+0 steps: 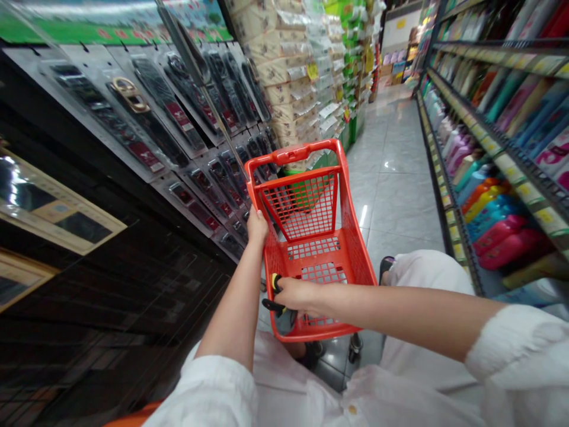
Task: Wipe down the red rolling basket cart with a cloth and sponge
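A red plastic shopping cart (pixel 361 252) stands in front of my legs, its basket tilted in view and its mesh floor showing. My left hand (pixel 257 226) is closed around the left side rim of the cart. My right hand (pixel 299 295) reaches across into the near left corner of the basket. In its fingers is a pair of scissors (pixel 276 283) with black and yellow handles. The blades are mostly hidden by the hand, and something greyish shows below them.
Packaged belts (pixel 166 98) hang on a rack at the left, above dark panels. Stacked tissue packs (pixel 288 77) stand beyond the cart. Shelves of bottles (pixel 493 207) line the right side. A tiled aisle (pixel 382 154) runs ahead between them.
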A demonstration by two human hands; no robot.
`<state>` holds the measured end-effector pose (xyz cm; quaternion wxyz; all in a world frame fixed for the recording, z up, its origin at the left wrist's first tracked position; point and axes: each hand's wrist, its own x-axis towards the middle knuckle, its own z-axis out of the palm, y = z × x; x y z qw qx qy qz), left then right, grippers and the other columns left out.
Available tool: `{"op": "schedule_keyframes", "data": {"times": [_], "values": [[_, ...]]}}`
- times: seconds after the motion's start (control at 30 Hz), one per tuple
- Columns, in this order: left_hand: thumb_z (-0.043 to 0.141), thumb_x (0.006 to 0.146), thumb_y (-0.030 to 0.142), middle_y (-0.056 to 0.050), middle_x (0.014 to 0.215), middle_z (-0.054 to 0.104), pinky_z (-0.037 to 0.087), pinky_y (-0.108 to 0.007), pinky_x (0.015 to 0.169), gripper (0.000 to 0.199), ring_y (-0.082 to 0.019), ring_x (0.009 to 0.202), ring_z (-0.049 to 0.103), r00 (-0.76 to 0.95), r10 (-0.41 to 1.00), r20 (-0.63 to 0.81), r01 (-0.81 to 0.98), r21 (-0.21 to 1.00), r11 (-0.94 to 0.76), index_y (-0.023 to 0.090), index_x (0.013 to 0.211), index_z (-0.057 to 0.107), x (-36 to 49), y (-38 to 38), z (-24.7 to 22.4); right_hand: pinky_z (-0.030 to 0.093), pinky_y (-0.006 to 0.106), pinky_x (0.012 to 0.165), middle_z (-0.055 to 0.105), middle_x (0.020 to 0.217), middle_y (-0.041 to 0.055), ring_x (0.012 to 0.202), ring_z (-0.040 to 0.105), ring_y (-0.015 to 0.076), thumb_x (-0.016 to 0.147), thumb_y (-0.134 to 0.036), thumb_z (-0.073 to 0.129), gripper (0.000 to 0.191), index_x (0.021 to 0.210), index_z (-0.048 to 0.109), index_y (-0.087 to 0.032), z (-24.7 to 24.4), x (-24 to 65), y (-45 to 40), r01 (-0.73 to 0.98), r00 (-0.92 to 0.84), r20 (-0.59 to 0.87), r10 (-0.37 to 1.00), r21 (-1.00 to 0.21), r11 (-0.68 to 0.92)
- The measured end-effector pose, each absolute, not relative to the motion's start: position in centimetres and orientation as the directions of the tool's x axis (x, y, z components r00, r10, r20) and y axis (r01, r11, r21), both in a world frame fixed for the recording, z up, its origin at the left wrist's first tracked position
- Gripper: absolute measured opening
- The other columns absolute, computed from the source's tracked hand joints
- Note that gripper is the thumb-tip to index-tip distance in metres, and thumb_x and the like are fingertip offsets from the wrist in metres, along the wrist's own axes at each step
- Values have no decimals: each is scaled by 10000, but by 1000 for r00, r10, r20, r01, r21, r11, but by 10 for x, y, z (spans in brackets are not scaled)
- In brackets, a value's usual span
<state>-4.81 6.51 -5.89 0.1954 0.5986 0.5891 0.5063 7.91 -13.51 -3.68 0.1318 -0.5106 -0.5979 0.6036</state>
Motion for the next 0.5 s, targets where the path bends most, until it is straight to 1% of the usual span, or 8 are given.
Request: {"op": "schedule_keyframes", "data": {"times": [0.07,0.13,0.23,0.3,0.33,0.37,0.43,0.5], "values": [[468,903,379,-105,1308,615,312,-437,1128,450,-306,1286,493,-209,902,377,507,831,-230,197,1308,538,-47,64,-58,384,163,511,510,673,-47,551,472,81,742,-106,553,198,930,584,-162,-34,89,-143,491,-453,-438,777,-849,-193],[459,905,381,-104,1300,621,327,-448,1115,455,-308,1270,510,-214,901,377,507,832,-228,199,1315,534,-46,64,-59,355,146,508,495,699,-50,583,457,73,722,-70,541,242,943,598,-150,-37,105,-149,527,-536,-412,737,-845,-88],[451,912,382,-114,1287,628,349,-455,1094,453,-315,1245,533,-224,899,377,502,835,-225,190,1313,538,-46,64,-62,316,140,485,464,639,-72,532,400,59,716,-33,489,333,973,657,-163,-39,137,-146,552,-730,-447,517,-832,61],[460,913,380,-119,1294,626,341,-444,1100,452,-315,1264,519,-231,897,376,495,839,-224,180,1309,542,-45,66,-64,298,141,469,452,592,-85,481,362,52,716,-26,465,409,1018,686,-188,-38,150,-139,568,-786,-491,377,-814,125],[468,912,381,-119,1296,625,333,-435,1106,452,-313,1277,509,-235,897,374,487,844,-225,178,1309,542,-45,67,-66,295,143,464,458,583,-86,463,358,51,717,-27,455,435,1040,691,-198,-36,151,-136,579,-789,-505,350,-801,152],[479,910,384,-119,1296,626,326,-428,1111,455,-312,1288,500,-239,897,372,477,850,-225,177,1310,541,-45,68,-66,297,147,460,477,584,-83,454,372,53,721,-32,445,445,1050,693,-200,-34,148,-134,590,-786,-511,348,-788,175],[499,905,395,-125,1292,628,317,-423,1116,466,-316,1297,492,-246,898,364,459,860,-223,171,1312,538,-45,69,-67,318,161,465,550,623,-55,473,441,71,734,-59,444,406,1025,698,-183,-28,135,-132,617,-766,-506,395,-751,235],[497,909,401,-139,1296,621,317,-440,1113,482,-329,1292,496,-246,902,354,468,859,-210,158,1325,527,-45,69,-65,344,183,491,646,732,2,550,529,107,746,-101,473,338,989,701,-161,-20,119,-134,639,-753,-468,463,-688,344]]}}
